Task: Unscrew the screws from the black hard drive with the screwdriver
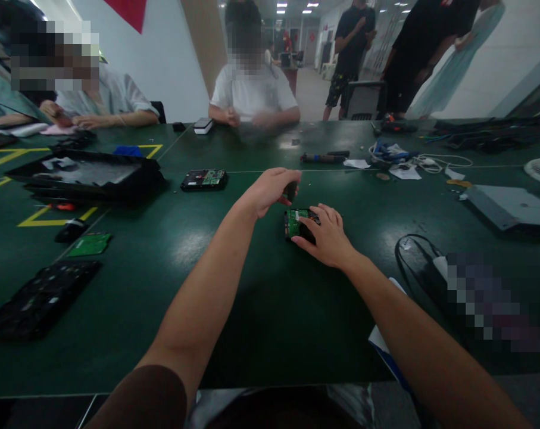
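On the green tabletop point(261, 298) lies a hard drive point(293, 221), with its green circuit board facing up. My right hand point(327, 238) grips it from the right, thumb across the board and fingers along the far side. My left hand point(274, 187) is closed around a small screwdriver point(291, 190) with a dark handle. Its thin shaft points down at the board's far left part; whether the tip touches a screw cannot be made out. A second hard drive point(203, 179) rests farther back to the left.
Black trays point(91, 176), a green circuit board point(90, 244) and a black panel point(41, 298) lie left. Behind are an electric screwdriver point(325, 157) and tangled cables point(395, 155). A metal box point(511, 205) and a black cable point(399, 250) lie right. People sit across the table.
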The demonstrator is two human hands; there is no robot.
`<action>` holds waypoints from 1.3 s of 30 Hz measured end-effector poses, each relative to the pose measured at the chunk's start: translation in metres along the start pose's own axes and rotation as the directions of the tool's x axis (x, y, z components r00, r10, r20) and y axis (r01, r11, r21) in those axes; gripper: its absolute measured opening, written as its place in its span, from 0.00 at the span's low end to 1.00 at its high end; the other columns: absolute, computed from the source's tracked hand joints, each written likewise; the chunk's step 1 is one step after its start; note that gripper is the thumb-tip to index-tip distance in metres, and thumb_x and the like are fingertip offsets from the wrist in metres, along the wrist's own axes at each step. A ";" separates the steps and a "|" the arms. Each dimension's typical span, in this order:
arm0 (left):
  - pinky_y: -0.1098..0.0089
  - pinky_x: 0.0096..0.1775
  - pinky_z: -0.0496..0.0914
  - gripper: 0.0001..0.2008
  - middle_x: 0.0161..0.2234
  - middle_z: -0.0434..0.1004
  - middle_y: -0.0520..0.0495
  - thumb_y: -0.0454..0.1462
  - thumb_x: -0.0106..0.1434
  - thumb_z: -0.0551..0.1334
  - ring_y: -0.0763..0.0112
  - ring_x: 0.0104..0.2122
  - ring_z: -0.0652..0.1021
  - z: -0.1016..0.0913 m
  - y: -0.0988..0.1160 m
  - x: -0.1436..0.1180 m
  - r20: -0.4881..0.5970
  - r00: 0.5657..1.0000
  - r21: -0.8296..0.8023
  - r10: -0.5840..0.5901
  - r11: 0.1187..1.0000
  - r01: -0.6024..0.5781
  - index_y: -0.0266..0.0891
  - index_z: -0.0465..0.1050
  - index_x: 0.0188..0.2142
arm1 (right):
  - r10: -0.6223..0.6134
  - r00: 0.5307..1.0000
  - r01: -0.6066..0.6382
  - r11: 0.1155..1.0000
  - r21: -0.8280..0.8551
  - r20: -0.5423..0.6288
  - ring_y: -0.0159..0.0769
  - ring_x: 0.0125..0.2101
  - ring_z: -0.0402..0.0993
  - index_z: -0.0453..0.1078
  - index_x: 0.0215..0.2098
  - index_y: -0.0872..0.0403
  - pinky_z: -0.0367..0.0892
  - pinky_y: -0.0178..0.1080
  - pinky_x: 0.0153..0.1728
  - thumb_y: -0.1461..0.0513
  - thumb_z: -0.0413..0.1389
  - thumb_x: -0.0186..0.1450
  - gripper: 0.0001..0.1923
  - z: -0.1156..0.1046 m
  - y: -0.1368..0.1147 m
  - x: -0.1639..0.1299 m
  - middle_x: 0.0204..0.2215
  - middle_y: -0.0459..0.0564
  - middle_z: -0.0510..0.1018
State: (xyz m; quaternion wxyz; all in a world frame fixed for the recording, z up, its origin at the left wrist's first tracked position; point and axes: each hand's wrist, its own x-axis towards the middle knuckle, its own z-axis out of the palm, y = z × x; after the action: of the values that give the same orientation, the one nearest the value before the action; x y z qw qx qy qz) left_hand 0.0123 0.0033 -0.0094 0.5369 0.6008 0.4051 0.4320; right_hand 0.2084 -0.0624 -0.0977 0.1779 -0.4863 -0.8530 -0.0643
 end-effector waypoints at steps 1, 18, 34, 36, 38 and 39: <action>0.70 0.27 0.71 0.12 0.32 0.76 0.44 0.45 0.63 0.64 0.68 0.31 0.78 0.000 0.000 -0.001 0.002 1.000 -0.012 -0.002 1.000 0.002 0.38 0.72 0.33 | -0.004 1.000 0.004 1.000 -0.002 0.003 0.59 0.67 0.49 0.70 0.59 0.49 0.49 0.63 0.65 0.41 0.49 0.69 0.30 0.000 0.000 0.000 0.63 0.60 0.63; 0.69 0.28 0.70 0.11 0.33 0.79 0.42 0.43 0.60 0.63 0.65 0.33 0.79 -0.001 -0.001 -0.001 -0.021 0.999 -0.144 -0.033 0.989 0.029 0.37 0.74 0.35 | -0.009 1.000 0.009 1.000 0.002 0.007 0.61 0.67 0.50 0.69 0.60 0.50 0.50 0.63 0.64 0.46 0.56 0.66 0.29 0.005 0.007 -0.002 0.63 0.60 0.62; 0.71 0.25 0.67 0.12 0.32 0.76 0.43 0.43 0.60 0.59 0.66 0.32 0.78 -0.001 -0.001 0.000 -0.029 0.999 -0.104 -0.016 0.994 0.013 0.37 0.75 0.34 | -0.030 0.998 0.028 0.999 0.035 0.056 0.57 0.70 0.45 0.67 0.63 0.53 0.44 0.63 0.67 0.47 0.53 0.69 0.29 0.008 0.007 -0.001 0.71 0.56 0.56; 0.71 0.25 0.67 0.12 0.33 0.77 0.43 0.43 0.60 0.58 0.66 0.31 0.78 -0.001 -0.001 0.000 -0.048 0.998 -0.111 -0.029 0.994 0.023 0.38 0.74 0.37 | -0.033 0.997 0.029 0.998 0.051 0.077 0.57 0.71 0.44 0.65 0.64 0.52 0.43 0.64 0.68 0.47 0.52 0.69 0.30 0.009 0.007 0.000 0.70 0.55 0.59; 0.71 0.26 0.68 0.11 0.32 0.78 0.44 0.43 0.60 0.58 0.66 0.30 0.79 -0.001 -0.001 0.001 -0.107 0.993 -0.134 -0.046 0.991 0.031 0.39 0.72 0.38 | -0.036 0.995 0.030 0.997 0.067 0.096 0.57 0.71 0.44 0.64 0.64 0.52 0.42 0.64 0.68 0.46 0.52 0.69 0.31 0.009 0.008 0.001 0.69 0.55 0.60; 0.70 0.26 0.69 0.11 0.32 0.78 0.44 0.43 0.60 0.58 0.66 0.30 0.79 -0.001 -0.002 0.002 -0.139 0.989 -0.149 -0.053 0.988 0.032 0.39 0.72 0.38 | -0.038 0.994 0.030 0.997 0.073 0.103 0.57 0.71 0.44 0.64 0.65 0.52 0.41 0.64 0.68 0.46 0.52 0.69 0.32 0.009 0.008 0.001 0.69 0.55 0.61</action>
State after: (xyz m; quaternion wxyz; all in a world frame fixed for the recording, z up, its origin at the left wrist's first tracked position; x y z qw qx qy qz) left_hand 0.0119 0.0057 -0.0109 0.5583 0.5185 0.4227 0.4908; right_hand 0.2125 -0.0544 -0.1065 0.1492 -0.4678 -0.8711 -0.0114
